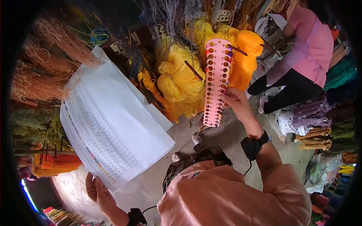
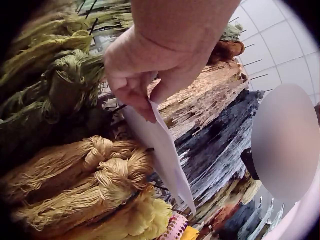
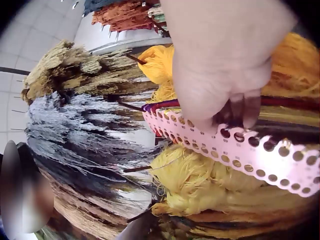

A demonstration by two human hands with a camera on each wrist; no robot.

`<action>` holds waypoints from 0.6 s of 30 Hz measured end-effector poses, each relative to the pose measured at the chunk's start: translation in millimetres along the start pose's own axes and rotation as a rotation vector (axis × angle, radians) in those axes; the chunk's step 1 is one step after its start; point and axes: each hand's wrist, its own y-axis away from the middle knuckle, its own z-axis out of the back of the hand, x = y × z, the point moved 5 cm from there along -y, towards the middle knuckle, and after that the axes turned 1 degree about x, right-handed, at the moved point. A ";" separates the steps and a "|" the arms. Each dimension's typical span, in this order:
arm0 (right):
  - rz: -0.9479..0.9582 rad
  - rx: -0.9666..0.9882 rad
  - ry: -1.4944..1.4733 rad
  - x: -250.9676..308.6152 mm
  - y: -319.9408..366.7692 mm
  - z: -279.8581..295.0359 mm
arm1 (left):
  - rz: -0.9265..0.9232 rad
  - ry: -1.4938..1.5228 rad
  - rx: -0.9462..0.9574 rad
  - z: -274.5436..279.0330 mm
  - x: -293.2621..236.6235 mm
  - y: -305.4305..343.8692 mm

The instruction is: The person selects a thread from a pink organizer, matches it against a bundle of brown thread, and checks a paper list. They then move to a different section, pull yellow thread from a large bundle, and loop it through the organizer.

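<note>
Against yellow skeins (image 1: 181, 81) at twelve o'clock, hold pink punched card (image 1: 215, 81) steady, pinched in right hand (image 1: 235, 101); at seven o'clock, tilt paper chart (image 1: 109, 128), gripped in left hand (image 1: 98, 194), readably.

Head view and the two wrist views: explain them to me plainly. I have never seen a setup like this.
No machine here: a person wears three cameras. The large picture comes from the head, looking down at both arms; the others come from black wrist straps. The left hand pinches printed sheets of paper. The right hand holds a pink card punched with holes in front of yellow yarn hanging on pegs. More yarn hangs all around.
</note>
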 end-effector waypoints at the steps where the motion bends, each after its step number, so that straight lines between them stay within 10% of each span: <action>1: 0.002 0.002 0.007 -0.3 -1.5 -1.3 | -0.002 -0.010 0.007 0.3 -0.1 0.4; 11: 0.018 0.061 0.016 -6.8 -6.5 0.3 | -0.018 0.014 -0.103 -8.2 -2.9 6.4; 15: -0.012 0.059 -0.202 -0.2 4.0 6.1 | 0.117 0.119 -0.317 7.0 32.9 12.8; 18: -0.013 0.042 -0.338 -3.8 11.7 16.7 | 0.371 0.133 -0.131 51.9 116.4 25.7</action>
